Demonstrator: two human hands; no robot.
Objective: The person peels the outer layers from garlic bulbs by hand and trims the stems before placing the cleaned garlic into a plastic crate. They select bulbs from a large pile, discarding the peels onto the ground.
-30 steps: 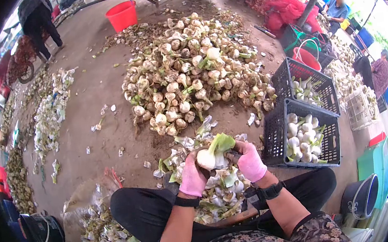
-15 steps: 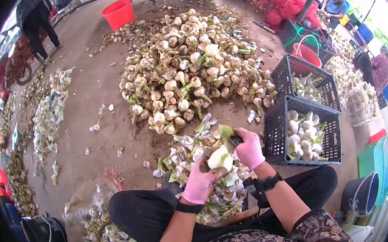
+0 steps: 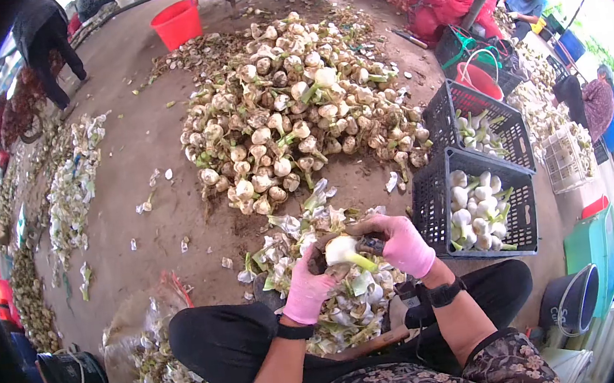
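Observation:
Between my two pink-gloved hands is a white garlic bulb (image 3: 341,250), its short green stem tilted down to the right. My left hand (image 3: 313,288) is closed around the bulb's left side, the glove's fingertips dirty. On the other side, my right hand (image 3: 406,247) is curled in with its fingers at the top and right of the bulb; something small and dark shows in that grip, and I cannot tell what it is. Below the hands, a heap of peeled garlic skins (image 3: 361,311) lies between my legs.
Ahead rises a large pile of unpeeled garlic (image 3: 292,122). Two black crates, the nearer crate (image 3: 429,212) and the farther crate (image 3: 519,141), hold cleaned bulbs at the right. A red bucket (image 3: 177,27) stands behind the pile. Another person (image 3: 45,51) bends at far left.
The bulb has turned, so its stem now points down and right. My right hand has come lower over it, and the leafy strip at its fingers no longer shows there. The view has shifted slightly.

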